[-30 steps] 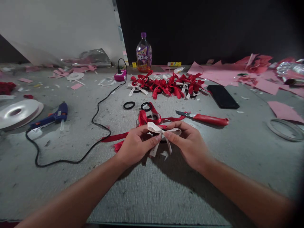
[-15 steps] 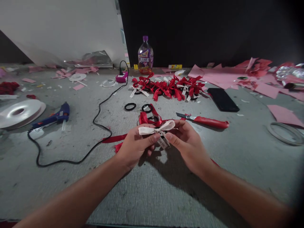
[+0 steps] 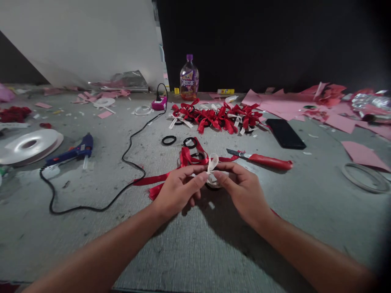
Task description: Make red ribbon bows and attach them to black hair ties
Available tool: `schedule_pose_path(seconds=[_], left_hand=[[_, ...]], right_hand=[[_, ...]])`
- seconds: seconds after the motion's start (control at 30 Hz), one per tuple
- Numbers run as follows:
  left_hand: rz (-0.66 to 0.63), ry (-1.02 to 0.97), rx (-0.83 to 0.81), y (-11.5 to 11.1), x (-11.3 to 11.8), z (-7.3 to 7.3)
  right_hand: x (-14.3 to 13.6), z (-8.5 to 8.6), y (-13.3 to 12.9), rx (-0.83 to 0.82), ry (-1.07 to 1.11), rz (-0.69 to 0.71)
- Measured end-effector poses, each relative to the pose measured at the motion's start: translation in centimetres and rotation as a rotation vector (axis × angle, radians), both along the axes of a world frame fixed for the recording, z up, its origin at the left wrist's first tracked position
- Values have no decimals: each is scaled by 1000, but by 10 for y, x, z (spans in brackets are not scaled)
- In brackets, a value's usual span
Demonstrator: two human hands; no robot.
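Note:
Between my two hands is a white ribbon bow on a black hair tie, one loop standing upright. My left hand pinches the bow from the left, thumb at its knot. From the other side my right hand grips it with thumb and fingers. Part of the bow and tie is hidden by the fingers. Just behind lie red ribbon and another black hair tie. A utility knife with a red handle rests beyond my right hand.
Red bows are piled at the back, near a bottle. A phone lies right of them. On the left are a blue glue gun, its black cord and a white ribbon spool. Pink paper covers the back right.
The white bow has turned from lying sideways to having one loop upright between my fingers. The printed tail is no longer readable. The view has tilted slightly up.

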State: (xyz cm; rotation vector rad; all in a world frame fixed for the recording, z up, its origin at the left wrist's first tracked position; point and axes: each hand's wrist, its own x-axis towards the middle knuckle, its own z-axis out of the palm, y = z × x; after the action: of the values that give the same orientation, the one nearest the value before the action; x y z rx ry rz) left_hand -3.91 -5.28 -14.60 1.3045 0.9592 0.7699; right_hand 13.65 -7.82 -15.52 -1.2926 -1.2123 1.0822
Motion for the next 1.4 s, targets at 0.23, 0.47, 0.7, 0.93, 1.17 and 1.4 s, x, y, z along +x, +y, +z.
schedule_pose_path(seconds=[0.23,0.47,0.7,0.93,1.17,1.4], left_hand=[[-61,93,43,5,-3,-1],[-15,98,26,5,-1,-1],[19,54,-12,7,-1,-2],[-28,88,45,8,-3,-5],[-31,59,35,7,-3,-5],[4,55,34,3,1,-8]], right_hand=[[3,0,0,263,-278,44],[9,1,-2,660,-717,107],[12,-1,0,757,-915,125],[12,3,2,814,-914,154],[17,0,4,983,-998,137],[16,3,0,1068,-1093,150]])
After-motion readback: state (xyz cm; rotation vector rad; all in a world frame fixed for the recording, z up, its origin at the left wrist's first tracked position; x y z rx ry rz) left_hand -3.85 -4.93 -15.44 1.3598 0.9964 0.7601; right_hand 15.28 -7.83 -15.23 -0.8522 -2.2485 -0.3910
